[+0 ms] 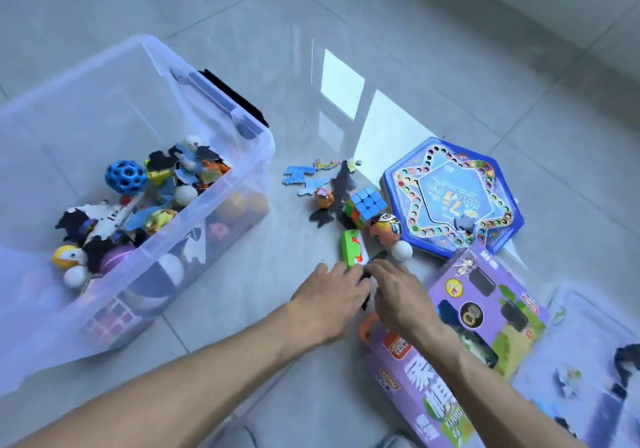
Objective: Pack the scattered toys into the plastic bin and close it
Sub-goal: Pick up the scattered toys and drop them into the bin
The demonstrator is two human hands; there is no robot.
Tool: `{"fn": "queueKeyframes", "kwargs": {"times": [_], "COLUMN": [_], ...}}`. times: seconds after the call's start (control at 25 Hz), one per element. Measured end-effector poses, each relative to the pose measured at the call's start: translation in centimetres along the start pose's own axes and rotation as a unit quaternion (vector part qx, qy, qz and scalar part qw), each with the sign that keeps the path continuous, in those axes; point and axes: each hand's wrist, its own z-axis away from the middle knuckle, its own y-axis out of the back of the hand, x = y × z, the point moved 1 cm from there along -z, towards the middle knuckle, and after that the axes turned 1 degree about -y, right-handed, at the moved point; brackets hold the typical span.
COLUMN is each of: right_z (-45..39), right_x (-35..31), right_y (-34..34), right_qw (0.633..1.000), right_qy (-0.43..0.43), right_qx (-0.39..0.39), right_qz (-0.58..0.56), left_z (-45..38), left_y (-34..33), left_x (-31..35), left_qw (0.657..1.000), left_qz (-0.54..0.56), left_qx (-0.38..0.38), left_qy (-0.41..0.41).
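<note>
The tiled floor (450,49) lies bare across the far side and between the bin and the toy cluster, leaving open room there. The clear plastic bin (194,247) stands open at left, already holding a blue holed ball (125,176), puzzle pieces, white balls and a toy shuttle (107,217); its right wall runs along the open strip of floor. At right, a blue hexagonal game board (453,198) lies flat, and a purple toy box (485,337) lies nearer, its far corner near the board's near edge. Between bin and board lie scattered puzzle pieces (308,177), a cube puzzle (365,207), a painted egg toy (384,231), a green toy (353,247) and a white ball (401,249). The left hand (332,295) and right hand (398,295) meet just near of the green toy, fingers (349,273) curled close around a small dark object; whether they grip it I cannot tell.
</note>
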Motion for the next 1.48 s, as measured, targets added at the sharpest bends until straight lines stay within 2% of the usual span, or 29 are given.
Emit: {"fn": "queueKeyframes", "kwargs": {"times": [0.08, 0.16, 0.28, 0.4, 0.56, 0.64, 0.72, 0.8, 0.84, 0.88, 0.92, 1.0, 1.04, 1.08, 1.16, 1.24, 1.28, 1.36, 1.48], "right_z": [-1.5, -1.2, 0.2, -0.1, 0.0, 0.1, -0.2, -0.1, 0.2, 0.7, 1.2, 1.2, 0.8, 0.2, -1.1, -2.1, -2.2, -1.7, -0.1], "right_x": [1.0, 2.1, 2.4, 2.2, 1.2, 0.9, 0.9, 0.6, 0.0, -1.0, -2.4, -6.4, -8.9, -11.5, -16.5, -18.2, -17.3, -12.3, -2.6], "right_y": [-0.5, -2.1, -3.4, -3.4, -3.6, -3.5, -2.9, -2.1, -1.1, 0.5, 2.7, 7.5, 10.0, 12.4, 16.3, 18.5, 18.8, 17.5, 11.7], "right_qw": [0.998, 0.993, 0.99, 0.994, 0.99, 0.99, 0.992, 0.995, 0.992, 0.976, 0.937, 0.817, 0.78, 0.766, 0.785, 0.819, 0.833, 0.856, 0.915], "right_qy": [-0.019, -0.026, 0.001, -0.002, -0.011, -0.015, -0.018, -0.025, -0.033, -0.055, -0.074, -0.085, -0.073, -0.047, 0.007, 0.015, 0.004, -0.064, -0.198], "right_qx": [-0.025, -0.012, -0.007, -0.029, -0.057, -0.065, -0.079, -0.097, -0.076, -0.039, 0.003, 0.067, 0.068, 0.048, -0.017, -0.009, 0.025, 0.094, 0.107], "right_qz": [0.059, 0.111, 0.138, 0.102, 0.129, 0.125, 0.095, -0.001, -0.091, -0.205, -0.34, -0.566, -0.618, -0.639, -0.619, -0.574, -0.553, -0.504, -0.336], "left_z": [-3.4, -5.1, -4.1, -1.8, -1.1, -1.0, -0.1, 2.0, 3.5, 5.3, 7.4, 12.3, 14.6, 16.5, 18.8, 19.6, 19.6, 18.8, 13.9], "left_y": [-1.2, -2.8, -5.1, -5.6, -5.7, -5.9, -5.8, -3.9, -2.3, -0.2, 2.5, 7.9, 9.9, 11.5, 13.3, 13.7, 13.7, 13.0, 9.6], "left_x": [-1.6, -2.3, -2.1, -3.2, -4.4, -5.0, -6.0, -6.0, -5.5, -4.9, -4.4, -4.8, -5.5, -6.7, -9.3, -9.7, -8.9, -5.8, -1.8], "left_qw": [0.996, 0.992, 0.999, 0.998, 0.995, 0.993, 0.98, 0.937, 0.911, 0.886, 0.86, 0.805, 0.782, 0.762, 0.76, 0.782, 0.791, 0.811, 0.876], "left_qz": [-0.067, -0.108, -0.043, 0.052, -0.03, -0.021, 0.077, 0.258, 0.325, 0.365, 0.385, 0.358, 0.332, 0.311, 0.234, 0.131, 0.099, 0.112, 0.141], "left_qx": [-0.044, -0.053, -0.001, 0.01, 0.003, -0.006, 0.01, 0.061, 0.108, 0.168, 0.242, 0.396, 0.447, 0.475, 0.461, 0.428, 0.441, 0.466, 0.402], "left_qy": [-0.039, -0.034, -0.007, 0.037, 0.091, 0.118, 0.181, 0.226, 0.23, 0.231, 0.233, 0.257, 0.28, 0.31, 0.394, 0.433, 0.411, 0.334, 0.225]}}
